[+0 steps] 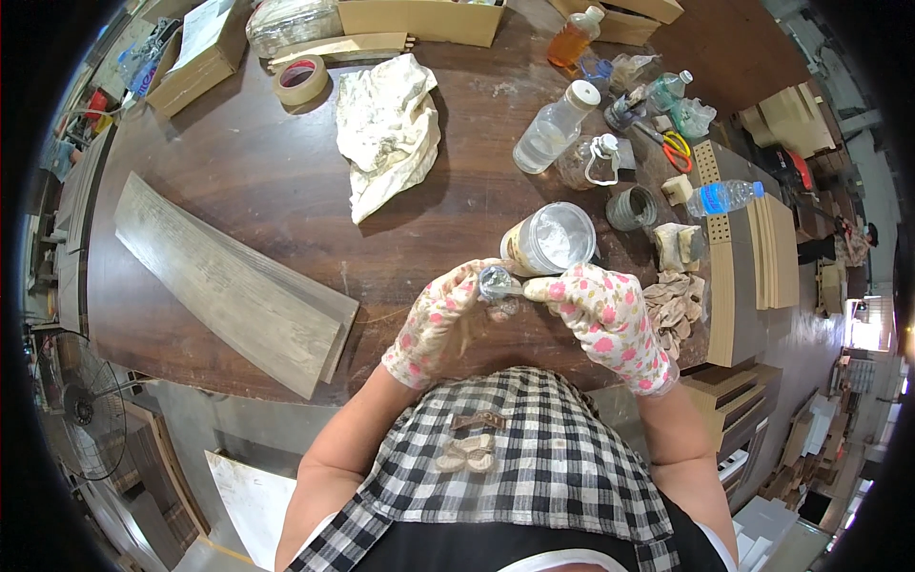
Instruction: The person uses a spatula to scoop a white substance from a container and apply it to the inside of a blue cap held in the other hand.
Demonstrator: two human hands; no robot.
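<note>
Both my hands wear white gloves with pink flowers. My left hand (440, 315) is closed around a small round cup (494, 279) with something greyish-white in it, held over the table's near edge. My right hand (606, 322) pinches a short flat stick (513, 290) whose end reaches to the cup. Its far tip cannot be made out. Just beyond my hands, a clear plastic tub (518, 246) with white material inside stands tilted, its mouth uncovered. A crumpled, stained white cloth (389, 129) lies further back on the brown table (238, 143).
Grey wood-look planks (229, 281) lie on the left, near a tape roll (300, 81). At the right are a clear bottle (556, 127), a glass jug (586, 162), scissors (676, 151), a water bottle (726, 197), and a rag (675, 310). Stacked boards (726, 286) stand beyond; a fan (81, 405) stands lower left.
</note>
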